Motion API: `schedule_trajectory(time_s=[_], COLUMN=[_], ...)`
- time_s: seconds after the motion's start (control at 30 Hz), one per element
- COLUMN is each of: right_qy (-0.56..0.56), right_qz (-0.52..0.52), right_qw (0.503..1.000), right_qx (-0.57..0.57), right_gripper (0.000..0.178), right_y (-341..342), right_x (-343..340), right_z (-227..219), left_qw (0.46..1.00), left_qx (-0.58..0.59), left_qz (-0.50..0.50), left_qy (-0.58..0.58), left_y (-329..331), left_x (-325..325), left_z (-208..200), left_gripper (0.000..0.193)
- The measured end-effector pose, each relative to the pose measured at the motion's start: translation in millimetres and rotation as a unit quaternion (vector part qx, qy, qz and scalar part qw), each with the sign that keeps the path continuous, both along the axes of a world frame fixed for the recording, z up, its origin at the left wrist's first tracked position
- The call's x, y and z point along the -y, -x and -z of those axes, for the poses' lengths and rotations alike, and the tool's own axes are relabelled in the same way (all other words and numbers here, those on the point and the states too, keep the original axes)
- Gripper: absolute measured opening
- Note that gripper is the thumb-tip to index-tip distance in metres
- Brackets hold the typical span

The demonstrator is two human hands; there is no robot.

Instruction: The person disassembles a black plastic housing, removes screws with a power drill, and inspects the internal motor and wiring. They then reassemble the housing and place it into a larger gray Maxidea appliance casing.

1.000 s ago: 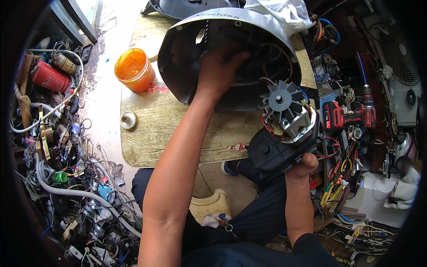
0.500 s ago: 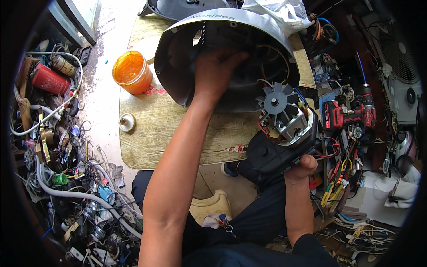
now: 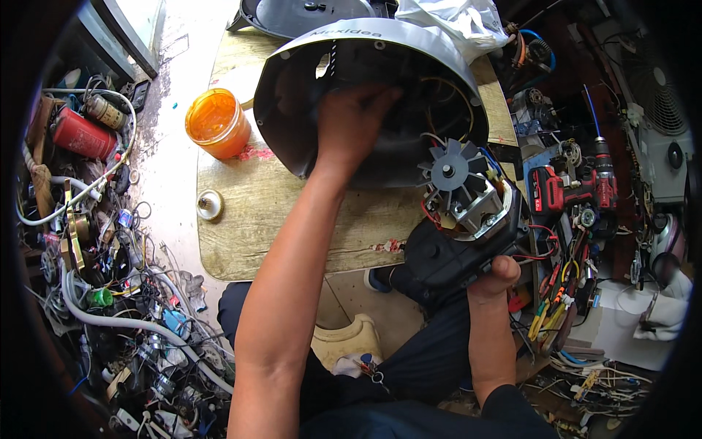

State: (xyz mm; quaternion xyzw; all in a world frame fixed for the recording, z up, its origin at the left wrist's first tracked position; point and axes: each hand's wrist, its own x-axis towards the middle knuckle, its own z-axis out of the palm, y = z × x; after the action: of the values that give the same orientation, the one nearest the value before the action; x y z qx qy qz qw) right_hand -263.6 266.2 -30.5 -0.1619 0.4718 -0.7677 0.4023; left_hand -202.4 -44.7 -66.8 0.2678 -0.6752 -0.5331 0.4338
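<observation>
A large bowl-shaped appliance housing [image 3: 428,38], silver outside and dark inside, rests on its side on the table, its hollow facing me. My left hand [image 3: 348,130] reaches into that hollow with fingers curled inward; shadow hides the fingertips and whatever they grip. Low at the right, my right hand [image 3: 496,276] is closed on the lower edge of a motor assembly [image 3: 468,201], thumb showing and the other fingers hidden beneath. This assembly has a grey fan wheel [image 3: 450,173] on top and a black gear casing [image 3: 447,256] below. Thin wires run between housing and motor.
On the wooden table [image 3: 285,241] stand an open orange tub of grease [image 3: 218,124] and a small round white part [image 3: 210,205]. Behind lie a dark cover [image 3: 307,13] and a white plastic bag [image 3: 461,25]. A red cordless drill [image 3: 563,189] and pliers lie right; heaped scrap fills the left.
The housing has tipped and shifted very slightly, and the motor assembly has moved a little left. Both hands stay nearly where they were.
</observation>
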Motion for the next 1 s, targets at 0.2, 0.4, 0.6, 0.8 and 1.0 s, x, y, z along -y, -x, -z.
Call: schedule_trajectory(time_s=[0.2,0.4,0.6,0.8,1.0], right_qy=[0.022,0.012,0.049,0.053,0.014], right_qz=[0.004,0.011,-0.003,-0.005,-0.022], right_qw=[1.000,1.000,0.997,0.995,0.998], right_qx=[0.011,0.009,0.051,0.079,0.057], right_gripper=[0.100,0.098,0.101,0.097,0.098], right_y=[2,2,-11,-8,-3], right_x=[-4,-5,19,18,24], right_z=[5,4,-15,-15,-28], left_qw=[0.999,0.996,0.972,0.904,0.900], left_qx=[0.042,0.032,0.054,-0.052,-0.005], left_qz=[0.008,0.072,0.156,0.238,0.229], left_qy=[-0.015,-0.040,-0.165,-0.351,-0.371], left_y=[0,-6,-7,6,4], left_x=[1,7,6,-10,-9], left_z=[-1,4,2,-6,-16], left_gripper=[0.032,0.036,0.047,0.050,0.050])
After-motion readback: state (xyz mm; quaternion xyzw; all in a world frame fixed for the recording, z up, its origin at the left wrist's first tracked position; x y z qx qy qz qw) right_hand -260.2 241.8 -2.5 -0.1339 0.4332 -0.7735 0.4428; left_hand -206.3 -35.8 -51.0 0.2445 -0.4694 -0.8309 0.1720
